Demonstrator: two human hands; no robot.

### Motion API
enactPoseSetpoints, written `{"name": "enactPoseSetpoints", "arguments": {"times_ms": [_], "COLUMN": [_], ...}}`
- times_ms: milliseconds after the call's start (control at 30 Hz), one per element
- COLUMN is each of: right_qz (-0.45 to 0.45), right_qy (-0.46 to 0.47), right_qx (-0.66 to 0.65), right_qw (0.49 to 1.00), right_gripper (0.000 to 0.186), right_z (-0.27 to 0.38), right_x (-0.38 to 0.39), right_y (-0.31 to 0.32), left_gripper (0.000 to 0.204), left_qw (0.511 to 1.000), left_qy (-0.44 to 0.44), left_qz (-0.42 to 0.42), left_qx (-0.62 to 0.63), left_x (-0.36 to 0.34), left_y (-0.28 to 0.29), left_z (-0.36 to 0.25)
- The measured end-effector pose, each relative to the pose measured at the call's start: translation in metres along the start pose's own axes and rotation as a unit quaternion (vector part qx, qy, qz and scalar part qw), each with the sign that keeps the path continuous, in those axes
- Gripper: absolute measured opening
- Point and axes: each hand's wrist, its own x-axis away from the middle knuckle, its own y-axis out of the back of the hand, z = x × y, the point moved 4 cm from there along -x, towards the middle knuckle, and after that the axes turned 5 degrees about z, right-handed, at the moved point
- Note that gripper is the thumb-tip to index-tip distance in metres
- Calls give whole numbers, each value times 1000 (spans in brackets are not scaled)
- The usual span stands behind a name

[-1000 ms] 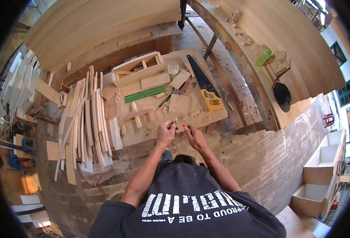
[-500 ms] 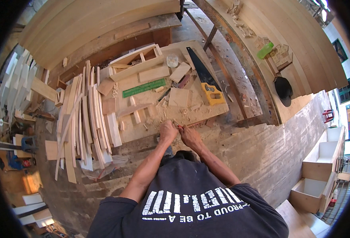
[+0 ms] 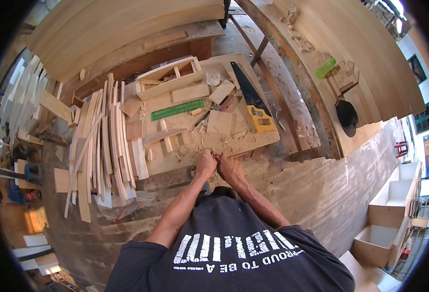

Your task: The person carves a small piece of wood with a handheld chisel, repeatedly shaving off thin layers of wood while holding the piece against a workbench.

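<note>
Clutching a small red object (image 3: 218, 157) in the right hand (image 3: 231, 169), head view; left hand (image 3: 206, 164) bunched up against it, its grip hidden, can't tell if anything's pinched. Object sits between the hands, by the near edge of the board (image 3: 163, 164). Likely trouble: a loosened right-hand grip could drop it among the wood shavings (image 3: 226, 141), hard to spot there; if it's sharp, which doesn't show, a slip could nick the left hand.

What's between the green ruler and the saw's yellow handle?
In the head view, a slim dark stick, a flat wooden piece and a reddish-brown piece lie between ruler and handle.
</note>
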Motion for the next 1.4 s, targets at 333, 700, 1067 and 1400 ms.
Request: {"name": "enactPoseSetpoints", "arguments": {"times_ms": [333, 700, 1067, 1400], "right_qz": [-14, -33, 20, -15], "right_qy": [61, 80, 60, 46], "right_qx": [-25, -207, -56, -56], "right_qw": [998, 974, 996, 997], "right_gripper": [42, 50, 48, 49], "right_z": [-14, -72, -45, -37], "right_x": [-16, -12, -9, -16], "right_y": [-8, -17, 0, -2], "left_gripper": [20, 21, 16, 17], "left_qw": [996, 996, 982, 982], "left_qy": [-68, -68, -86, -97], "left_qz": [-25, -26, 34, 39], "left_qx": [-49, -59, -162, -158], "left_x": [7, 10, 11, 13], "left_y": [-6, -8, -9, -4], "left_z": [3, -1, -2, -9]}}
